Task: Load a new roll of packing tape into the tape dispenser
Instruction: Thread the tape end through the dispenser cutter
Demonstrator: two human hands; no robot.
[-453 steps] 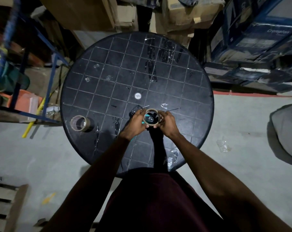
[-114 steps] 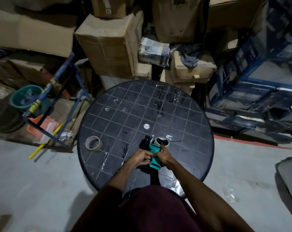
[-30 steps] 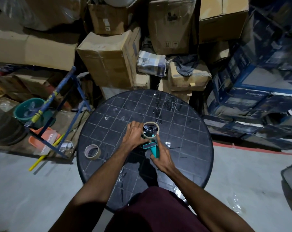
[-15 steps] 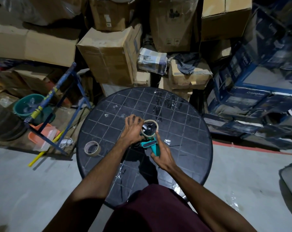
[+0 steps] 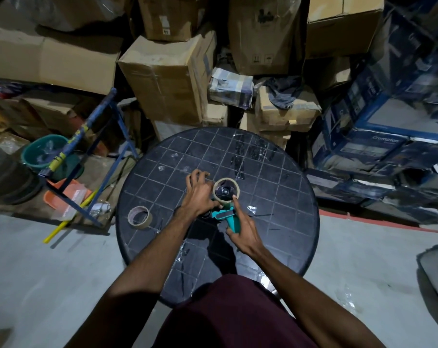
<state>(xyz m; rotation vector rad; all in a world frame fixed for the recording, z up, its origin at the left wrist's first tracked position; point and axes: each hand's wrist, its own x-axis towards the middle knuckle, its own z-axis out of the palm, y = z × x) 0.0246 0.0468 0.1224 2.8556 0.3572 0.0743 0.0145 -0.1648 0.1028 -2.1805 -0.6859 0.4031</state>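
Note:
A teal tape dispenser [image 5: 227,217] is held over the round black table [image 5: 283,197]. A roll of clear packing tape [image 5: 226,190] sits on the dispenser's black hub. My right hand [image 5: 243,229] grips the teal handle, its forefinger reaching up to the roll's edge. My left hand [image 5: 197,194] lies against the roll's left side, thumb and a finger pinching at the roll's rim and the other fingers spread; what it pinches is too small to tell. A second, brownish tape roll [image 5: 139,215] lies flat near the table's left edge.
Strips of clear tape are stuck on the table top [image 5: 240,156]. Cardboard boxes [image 5: 167,79] are stacked behind the table, blue printed cartons [image 5: 378,136] to the right. A blue metal frame [image 5: 87,136] and a green bucket [image 5: 44,151] stand to the left on the concrete floor.
My left hand has shifted a little at the roll's left side, its fingers spreading. The dispenser and my right hand hold roughly the same place as a second ago.

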